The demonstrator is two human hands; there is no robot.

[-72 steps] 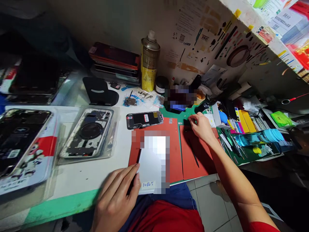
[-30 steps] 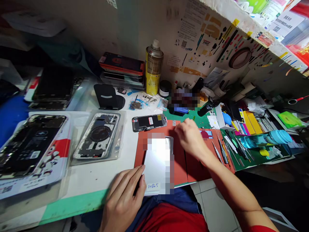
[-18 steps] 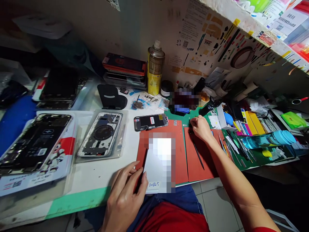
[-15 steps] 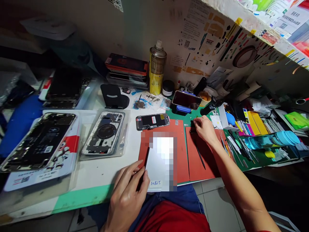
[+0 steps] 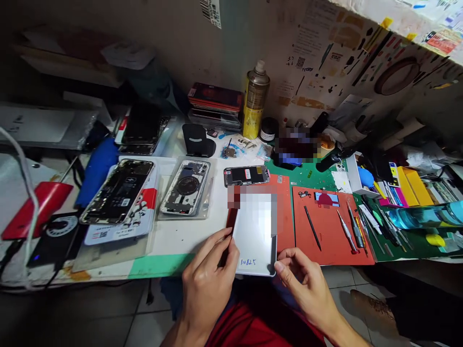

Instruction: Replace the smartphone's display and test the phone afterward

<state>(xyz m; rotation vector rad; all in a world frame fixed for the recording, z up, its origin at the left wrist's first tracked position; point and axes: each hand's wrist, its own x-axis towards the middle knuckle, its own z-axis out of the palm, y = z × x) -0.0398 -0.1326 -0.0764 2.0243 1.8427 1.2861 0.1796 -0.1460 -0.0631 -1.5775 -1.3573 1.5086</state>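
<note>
A flat silvery-white tablet [image 5: 255, 241], with blue handwritten digits near its lower edge, rises at the front of the bench; its upper part is pixelated. My left hand [image 5: 213, 270] has its fingers and thumb closed on the tablet's left edge. At the lower right corner, my right hand [image 5: 302, 277] pinches the tablet with thumb and curled fingers. Behind it lies a phone screen assembly [image 5: 246, 176] with labels. The red mat [image 5: 333, 246] to the right bears a black spudger [image 5: 312, 228], small metal parts [image 5: 304, 194] and screwdrivers [image 5: 347, 232].
Opened phones [image 5: 119, 193] and a phone back housing [image 5: 185, 188] lie left. A yellow spray can [image 5: 256, 101], black phone stand [image 5: 197, 140] and stacked trays [image 5: 215, 106] stand behind. A blue bottle [image 5: 427, 215] lies right. A red device [image 5: 38, 207] with cables sits far left.
My right hand has come from the small parts on the right mat to the tablet's lower right corner. My left hand stays on the tablet. The view has turned left.
</note>
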